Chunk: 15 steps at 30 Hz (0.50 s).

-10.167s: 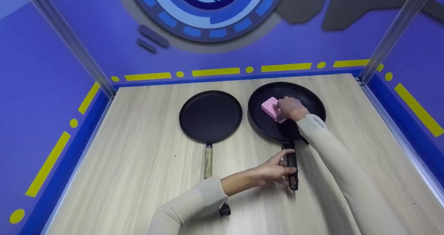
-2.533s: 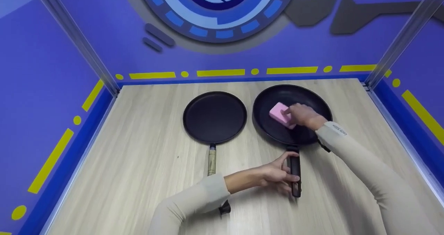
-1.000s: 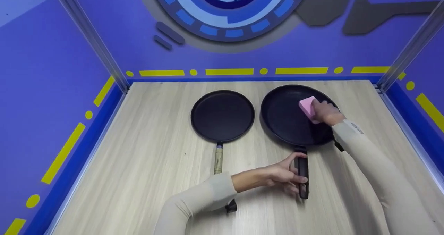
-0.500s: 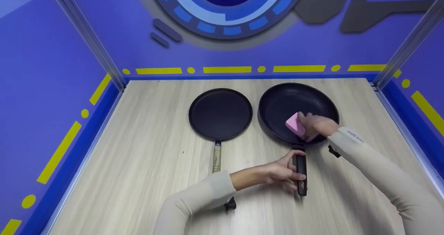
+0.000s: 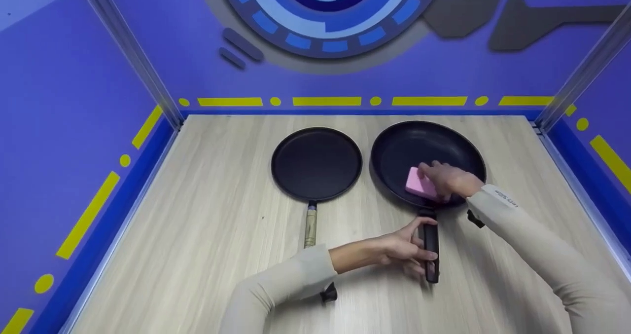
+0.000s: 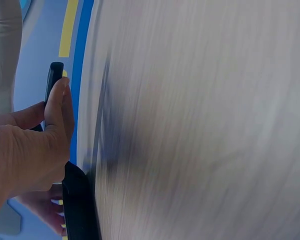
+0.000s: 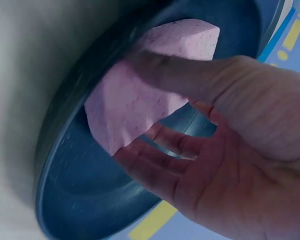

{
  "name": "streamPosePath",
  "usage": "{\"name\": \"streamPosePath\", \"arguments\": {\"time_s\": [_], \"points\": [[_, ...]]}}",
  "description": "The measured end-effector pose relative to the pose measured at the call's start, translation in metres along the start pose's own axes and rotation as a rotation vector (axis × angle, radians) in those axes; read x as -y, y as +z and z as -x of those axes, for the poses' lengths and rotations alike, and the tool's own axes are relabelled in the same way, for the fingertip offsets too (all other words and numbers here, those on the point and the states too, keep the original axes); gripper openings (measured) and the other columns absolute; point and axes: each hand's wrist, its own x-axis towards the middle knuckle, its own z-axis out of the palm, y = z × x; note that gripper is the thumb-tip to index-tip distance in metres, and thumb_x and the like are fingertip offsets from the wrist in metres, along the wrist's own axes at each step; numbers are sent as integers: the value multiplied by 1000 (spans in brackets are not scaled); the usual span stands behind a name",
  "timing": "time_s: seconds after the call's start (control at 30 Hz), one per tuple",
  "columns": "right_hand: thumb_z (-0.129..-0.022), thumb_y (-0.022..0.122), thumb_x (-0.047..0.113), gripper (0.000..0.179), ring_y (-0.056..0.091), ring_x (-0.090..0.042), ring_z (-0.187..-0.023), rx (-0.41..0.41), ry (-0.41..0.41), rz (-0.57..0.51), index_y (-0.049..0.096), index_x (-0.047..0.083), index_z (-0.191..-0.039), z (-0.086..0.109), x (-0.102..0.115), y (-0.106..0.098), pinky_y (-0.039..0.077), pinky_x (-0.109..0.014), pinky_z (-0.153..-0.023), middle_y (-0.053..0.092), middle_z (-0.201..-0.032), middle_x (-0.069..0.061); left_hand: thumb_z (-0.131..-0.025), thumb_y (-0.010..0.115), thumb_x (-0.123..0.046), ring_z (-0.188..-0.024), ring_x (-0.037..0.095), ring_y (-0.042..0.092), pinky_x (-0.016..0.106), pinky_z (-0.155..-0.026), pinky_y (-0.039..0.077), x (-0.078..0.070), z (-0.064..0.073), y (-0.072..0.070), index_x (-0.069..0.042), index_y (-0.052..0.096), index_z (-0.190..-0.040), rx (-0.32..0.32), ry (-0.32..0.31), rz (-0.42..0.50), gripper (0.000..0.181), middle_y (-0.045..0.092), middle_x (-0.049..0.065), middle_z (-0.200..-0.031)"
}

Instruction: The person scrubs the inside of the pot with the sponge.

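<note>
A black frying pan (image 5: 404, 149) lies at the right of the wooden table. My left hand (image 5: 402, 245) grips its black handle (image 5: 431, 245), thumb and fingers on either side; in the left wrist view the handle (image 6: 54, 75) stands between thumb and fingers. Inside the pan, low and near the handle end, my right hand (image 5: 451, 178) holds a pink sponge (image 5: 418, 183). The right wrist view shows the thumb across one face of the sponge (image 7: 135, 100) and the fingers behind it, with the pan's wall (image 7: 55, 150) close by.
A flat round black pan (image 5: 316, 164) lies to the left, its patterned handle (image 5: 310, 225) running under my left forearm. The handle's black end (image 5: 329, 292) shows beyond the sleeve. Blue panels (image 5: 148, 53) enclose the table (image 5: 207, 201) at the back and sides.
Over the last second my right hand has moved the sponge from the pan's right side down and left towards the handle end. My left hand keeps its grip on the handle.
</note>
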Motion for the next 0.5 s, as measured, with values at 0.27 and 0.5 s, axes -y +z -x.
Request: {"name": "streamPosePath", "arguments": {"time_s": [0.27, 0.5], "points": [[-78, 66, -14, 54, 52, -56, -103, -149, 131, -46, 45, -1, -126, -1, -46, 4, 55, -61, -78, 47, -122, -40, -95, 65, 8, -91, 38, 75, 34, -69, 67, 2, 0, 1, -40, 41, -136, 3, -1, -1, 68, 69, 6, -87], [-78, 79, 5, 61, 57, -55, -101, -74, 125, -16, 41, -4, -126, 1, -34, 5, 56, -64, -83, 51, -113, -40, -96, 63, 8, -105, 52, 68, 26, -58, 64, 3, 0, -2, -41, 41, -135, 11, 5, 5, 67, 70, 5, -89]]}}
